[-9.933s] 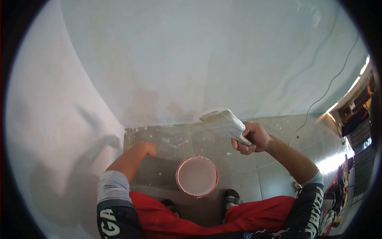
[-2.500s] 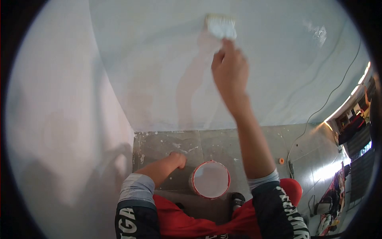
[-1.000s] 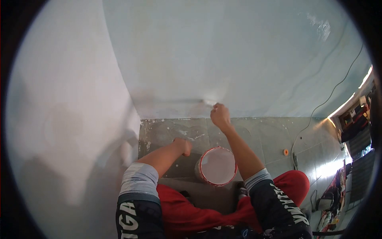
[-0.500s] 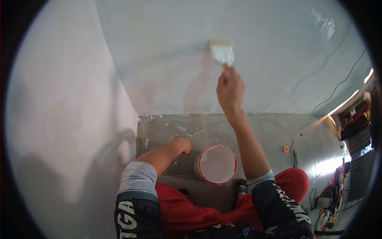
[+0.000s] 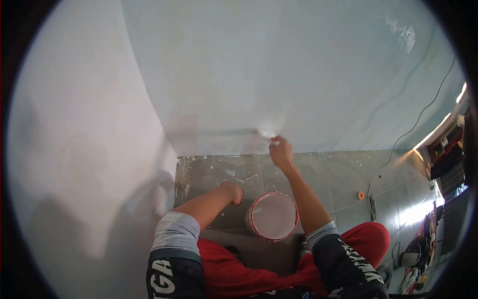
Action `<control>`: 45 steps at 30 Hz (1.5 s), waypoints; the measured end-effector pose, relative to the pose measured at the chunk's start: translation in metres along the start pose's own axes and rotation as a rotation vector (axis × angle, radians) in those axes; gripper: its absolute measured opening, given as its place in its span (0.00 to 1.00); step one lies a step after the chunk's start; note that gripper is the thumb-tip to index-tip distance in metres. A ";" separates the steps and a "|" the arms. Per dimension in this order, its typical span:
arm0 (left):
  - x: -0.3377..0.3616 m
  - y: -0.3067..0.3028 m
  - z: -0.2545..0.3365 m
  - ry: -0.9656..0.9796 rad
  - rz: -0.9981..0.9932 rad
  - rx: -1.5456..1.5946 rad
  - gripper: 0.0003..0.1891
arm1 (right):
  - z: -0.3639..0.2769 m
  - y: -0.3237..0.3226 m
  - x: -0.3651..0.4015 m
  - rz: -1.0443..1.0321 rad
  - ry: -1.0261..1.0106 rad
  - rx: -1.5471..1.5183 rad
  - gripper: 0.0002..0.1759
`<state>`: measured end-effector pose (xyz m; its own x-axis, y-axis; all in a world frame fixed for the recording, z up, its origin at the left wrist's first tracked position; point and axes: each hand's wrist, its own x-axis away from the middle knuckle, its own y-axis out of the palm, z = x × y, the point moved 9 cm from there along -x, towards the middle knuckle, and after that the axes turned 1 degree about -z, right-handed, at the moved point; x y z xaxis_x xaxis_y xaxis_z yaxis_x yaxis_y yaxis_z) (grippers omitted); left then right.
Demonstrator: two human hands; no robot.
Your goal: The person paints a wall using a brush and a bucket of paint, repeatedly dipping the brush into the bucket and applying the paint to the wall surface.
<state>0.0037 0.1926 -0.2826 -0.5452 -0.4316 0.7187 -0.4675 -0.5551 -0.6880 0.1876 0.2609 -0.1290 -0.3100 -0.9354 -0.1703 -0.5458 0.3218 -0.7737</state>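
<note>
Gripping a paintbrush [image 5: 269, 135], the right hand [image 5: 282, 152] is clasping its fingers tight around the handle and pressing the bristles to the far wall [image 5: 298, 74], low down, just above the floor line. The left hand [image 5: 233, 192] is curling into a fist holding nothing, its knuckles resting on the tiled floor [image 5: 338, 174], just left of the bucket [image 5: 273, 216]. One brush, one bucket of white paint and two hands are showing. One small orange thing [image 5: 360, 195] is lying further right, and one thin cable [image 5: 423, 104] is trailing down the wall. The brush is blurring into the white wall, with its handle hidden inside the fist. The right forearm is covering part of the bucket's right rim.
</note>
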 end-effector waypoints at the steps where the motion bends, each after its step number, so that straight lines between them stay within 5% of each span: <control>1: -0.003 0.002 0.001 0.000 0.001 0.002 0.23 | -0.016 -0.025 -0.006 0.031 0.040 -0.087 0.15; 7: -0.022 0.019 -0.004 -0.038 -0.058 -0.027 0.23 | -0.142 -0.177 0.007 0.456 -0.238 -0.208 0.12; 11: -0.027 0.019 -0.003 -0.003 -0.049 -0.038 0.22 | -0.168 -0.204 0.020 0.628 -0.491 -0.240 0.12; 18: -0.002 0.004 -0.003 0.003 0.001 0.015 0.23 | -0.032 -0.049 0.012 0.441 -0.427 -0.084 0.15; 20: -0.022 0.019 -0.007 -0.002 -0.058 -0.014 0.23 | 0.011 -0.006 0.014 0.162 -0.139 -0.007 0.16; 23: -0.022 0.021 -0.003 -0.024 -0.131 -0.053 0.24 | 0.047 0.024 0.020 -0.015 -0.032 0.033 0.16; 27: -0.015 0.017 -0.005 -0.029 -0.081 -0.033 0.24 | 0.050 0.019 0.012 -0.012 0.040 -0.017 0.15; 33: -0.008 0.024 -0.012 0.011 -0.012 -0.060 0.21 | -0.034 -0.093 -0.001 0.266 0.025 -0.221 0.14; 40: -0.005 0.015 -0.004 0.003 -0.085 -0.053 0.21 | -0.136 -0.194 0.020 0.648 -0.448 -0.409 0.09; 42: -0.021 0.022 -0.008 0.009 -0.041 -0.065 0.22 | -0.128 -0.175 0.011 0.735 -0.589 -0.233 0.12; 45: -0.008 0.008 -0.001 -0.017 -0.087 -0.084 0.24 | -0.089 -0.118 0.004 0.607 -0.448 -0.088 0.15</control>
<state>0.0036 0.1925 -0.2941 -0.4884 -0.3965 0.7773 -0.5696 -0.5301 -0.6282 0.1814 0.2324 0.0166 -0.2398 -0.5546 -0.7968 -0.4461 0.7919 -0.4169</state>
